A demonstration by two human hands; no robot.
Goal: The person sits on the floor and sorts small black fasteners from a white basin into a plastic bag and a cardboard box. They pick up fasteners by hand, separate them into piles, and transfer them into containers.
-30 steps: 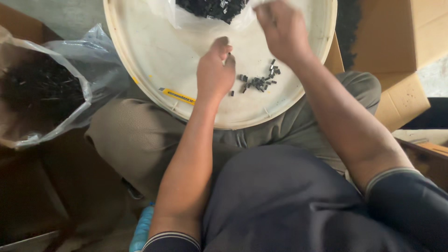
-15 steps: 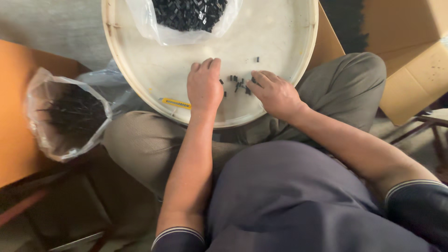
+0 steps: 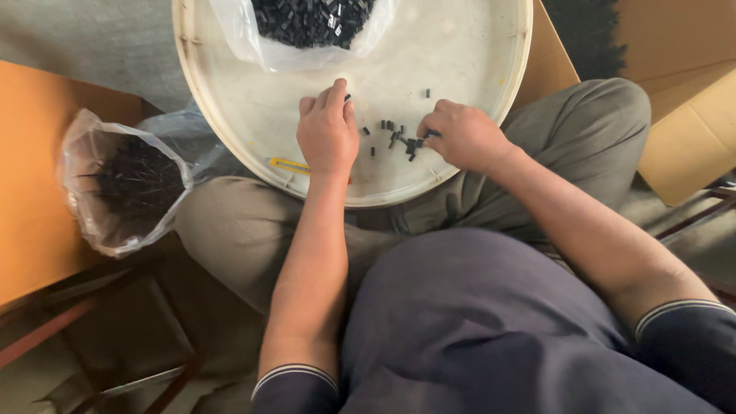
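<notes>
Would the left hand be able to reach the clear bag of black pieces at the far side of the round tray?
Probably yes: the left hand rests on the tray just short of the clear bag, with only bare tray surface between them.

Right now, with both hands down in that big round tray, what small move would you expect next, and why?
Probably the right hand pinches up one of the small black pieces scattered on the white tray. Its fingertips already touch that loose cluster, while the left hand rests flat just beside it.
</notes>
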